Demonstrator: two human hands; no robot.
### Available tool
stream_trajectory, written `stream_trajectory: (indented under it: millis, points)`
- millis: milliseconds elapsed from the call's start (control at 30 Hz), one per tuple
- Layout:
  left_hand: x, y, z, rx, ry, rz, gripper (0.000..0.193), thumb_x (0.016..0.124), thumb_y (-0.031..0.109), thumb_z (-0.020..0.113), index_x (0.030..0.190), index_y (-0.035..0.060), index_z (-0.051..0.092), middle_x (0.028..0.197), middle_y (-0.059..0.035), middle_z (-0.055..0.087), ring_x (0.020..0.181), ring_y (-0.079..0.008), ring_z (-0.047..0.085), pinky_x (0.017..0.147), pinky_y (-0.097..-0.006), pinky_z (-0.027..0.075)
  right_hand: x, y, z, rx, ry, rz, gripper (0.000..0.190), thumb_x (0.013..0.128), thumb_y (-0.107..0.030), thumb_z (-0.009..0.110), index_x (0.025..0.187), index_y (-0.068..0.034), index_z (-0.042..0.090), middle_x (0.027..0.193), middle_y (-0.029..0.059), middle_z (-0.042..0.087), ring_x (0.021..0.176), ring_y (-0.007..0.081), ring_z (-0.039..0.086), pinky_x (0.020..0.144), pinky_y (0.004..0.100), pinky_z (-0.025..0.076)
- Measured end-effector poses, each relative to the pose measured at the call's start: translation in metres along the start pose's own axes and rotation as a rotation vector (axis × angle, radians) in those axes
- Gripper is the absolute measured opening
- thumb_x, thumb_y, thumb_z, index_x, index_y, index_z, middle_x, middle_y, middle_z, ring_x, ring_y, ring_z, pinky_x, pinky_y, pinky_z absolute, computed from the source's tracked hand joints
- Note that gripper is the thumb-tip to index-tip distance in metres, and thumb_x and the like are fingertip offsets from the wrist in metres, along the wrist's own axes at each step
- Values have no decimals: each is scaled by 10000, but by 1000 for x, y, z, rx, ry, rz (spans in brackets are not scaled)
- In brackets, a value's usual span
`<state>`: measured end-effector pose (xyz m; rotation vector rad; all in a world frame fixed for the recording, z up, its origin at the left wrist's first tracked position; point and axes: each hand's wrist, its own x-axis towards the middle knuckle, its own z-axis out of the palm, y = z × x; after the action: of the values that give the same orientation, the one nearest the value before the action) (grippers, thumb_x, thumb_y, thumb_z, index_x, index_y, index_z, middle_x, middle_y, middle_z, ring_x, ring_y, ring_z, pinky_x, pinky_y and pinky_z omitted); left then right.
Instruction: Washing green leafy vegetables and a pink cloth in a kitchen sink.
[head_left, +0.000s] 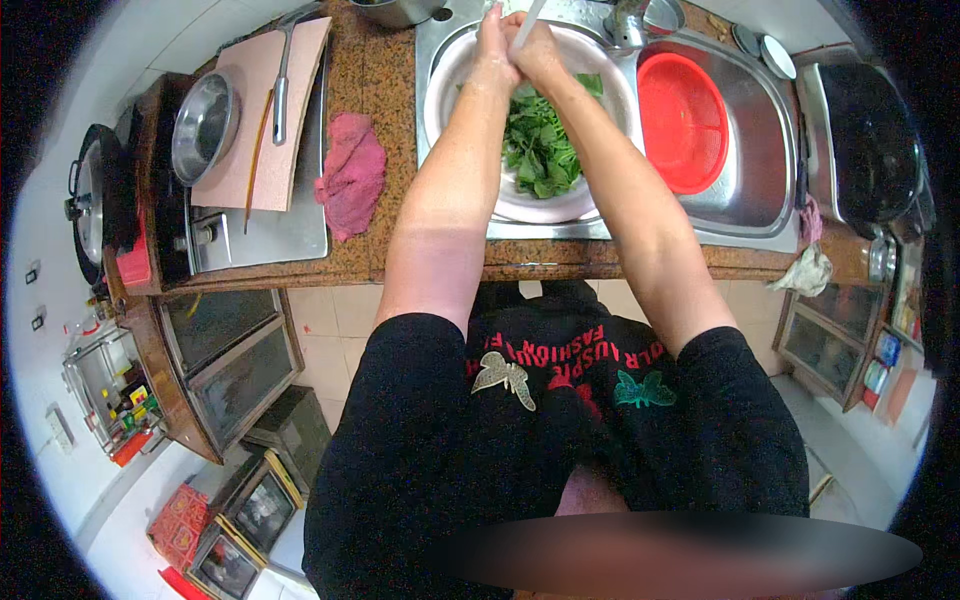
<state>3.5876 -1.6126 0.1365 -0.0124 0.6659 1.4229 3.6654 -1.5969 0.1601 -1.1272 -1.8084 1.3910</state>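
Over the far part of a pale round basin (459, 94), my left hand (495, 49) and my right hand (535, 54) touch each other. A stream of water (528, 26) from above runs down onto them. Both look wet, and whatever might lie between the palms is hidden. Below my wrists, leafy green vegetables (546, 146) rest in the basin. The basin stands in the left bowl of a stainless steel double sink (757, 161). At its right, a red plastic colander (681, 124) sits in the other bowl.
A metal faucet (627, 26) rises behind the sink. Left on the granite counter (375, 82) lie a pink cloth (354, 176) and a cutting board (255, 169) bearing a metal bowl (204, 129), a spatula (281, 97) and a chopstick (257, 161). A white rag (806, 270) hangs at the right edge.
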Motion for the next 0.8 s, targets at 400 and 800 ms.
stream_trajectory:
  millis: [400, 800]
  points:
    - [-61, -58, -83, 1504, 652, 175, 633, 776, 333, 676, 1261, -19, 471, 1204, -246, 538, 1044, -371, 564, 881, -451, 480, -75, 82, -9, -960, -337, 183, 685, 690, -344, 714, 1315, -258, 448, 1279, 191, 497, 1074, 405, 541, 920, 460, 443]
    - [-63, -35, -13, 734, 314, 269, 527, 807, 259, 593, 1276, 46, 482, 1259, -208, 529, 1128, -332, 539, 901, -452, 454, -39, 29, -74, 6, -135, 80, 345, 728, -193, 687, 1061, -121, 633, 866, 49, 643, 808, 168, 581, 743, 304, 465]
